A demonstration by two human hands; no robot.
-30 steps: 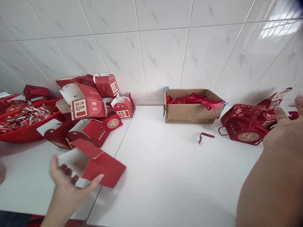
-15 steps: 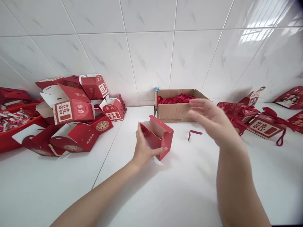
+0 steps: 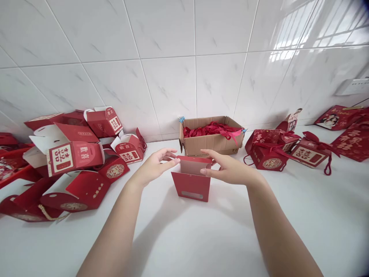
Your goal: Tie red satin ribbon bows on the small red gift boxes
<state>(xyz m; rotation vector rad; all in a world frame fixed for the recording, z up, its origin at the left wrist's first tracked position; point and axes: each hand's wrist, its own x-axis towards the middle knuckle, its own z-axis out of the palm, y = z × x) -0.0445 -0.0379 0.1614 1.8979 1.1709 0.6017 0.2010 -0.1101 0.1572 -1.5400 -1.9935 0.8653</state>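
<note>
- Standing upright on the worktop (image 3: pixel 196 238): one plain red carton (image 3: pixel 191 187), open-topped, slotted window low in front, placed between both hands.
- Left hand (image 3: pixel 152 167): fingers and thumb apart, thumb tip at the carton's upper left; contact cannot be told.
- Right hand (image 3: pixel 230 167): fingers and thumb parted, thumb over the carton's right upper edge; contact likewise unclear.
- Behind: cardboard box (image 3: pixel 211 147) of red ribbons (image 3: pixel 206 130).
- Left: heaped printed boxes (image 3: pixel 75 156), several with flaps open.
- Right: ribbon-tied boxes (image 3: pixel 308 152).
</note>
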